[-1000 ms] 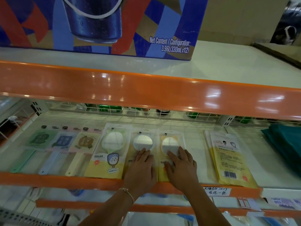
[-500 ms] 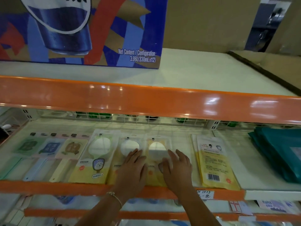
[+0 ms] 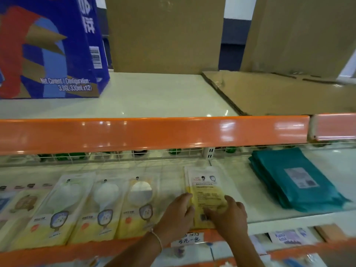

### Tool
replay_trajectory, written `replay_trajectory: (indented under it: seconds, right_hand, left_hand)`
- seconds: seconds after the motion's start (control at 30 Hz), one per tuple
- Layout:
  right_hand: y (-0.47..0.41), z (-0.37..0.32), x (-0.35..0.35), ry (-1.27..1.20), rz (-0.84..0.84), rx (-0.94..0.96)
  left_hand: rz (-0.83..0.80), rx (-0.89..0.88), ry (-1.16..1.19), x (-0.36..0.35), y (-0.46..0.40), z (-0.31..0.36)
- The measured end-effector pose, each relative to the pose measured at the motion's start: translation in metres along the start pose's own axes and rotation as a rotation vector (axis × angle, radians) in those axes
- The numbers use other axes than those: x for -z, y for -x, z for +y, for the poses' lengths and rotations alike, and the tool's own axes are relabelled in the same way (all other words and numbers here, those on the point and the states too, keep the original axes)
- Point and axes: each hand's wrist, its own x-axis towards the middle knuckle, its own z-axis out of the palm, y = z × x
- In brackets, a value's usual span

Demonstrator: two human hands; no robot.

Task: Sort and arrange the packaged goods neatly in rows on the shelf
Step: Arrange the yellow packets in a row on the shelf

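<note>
Where orange trim [image 3: 154, 132] edges it, white shelf [image 3: 260, 214], cardboard [image 3: 279, 91] above.

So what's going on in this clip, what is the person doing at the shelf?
A person is tidying flat packaged goods on the middle shelf. Both hands are on the yellow packet: the left hand at its left edge, the right hand over its lower right part. Whether the fingers grip it or only press is unclear. To its left, three mirror packets lie side by side in a row. A stack of teal packets lies further right, untouched.
</note>
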Motion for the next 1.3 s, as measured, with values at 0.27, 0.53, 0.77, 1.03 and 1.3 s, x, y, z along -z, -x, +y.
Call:
replay_trajectory:
  seconds: [0.27,0.53,0.77,1.03,1.3]
  right_hand:
    - [-0.01,0.013,0.027,-0.265,-0.05,0.063]
    - [0.006,-0.01,0.056,-0.542,0.032,0.474]
    - [0.033,-0.035,0.029,-0.203,0.338,1.098]
    - [0.076,-0.063,0.011,-0.201,0.032,1.019]
    - [0.08,-0.106,0.025,-0.654,-0.255,0.34]
  left_hand:
    - [0.043,0.144,0.18,-0.02,-0.006,0.02]
    - [0.18,0.167,0.534,-0.001,-0.002,0.045]
    - [0.214,0.273,1.04,0.045,-0.005,0.055]
    - [0.33,0.331,1.041,0.076,0.013,0.019]
    - [0.312,0.317,0.998,0.108,0.035,-0.006]
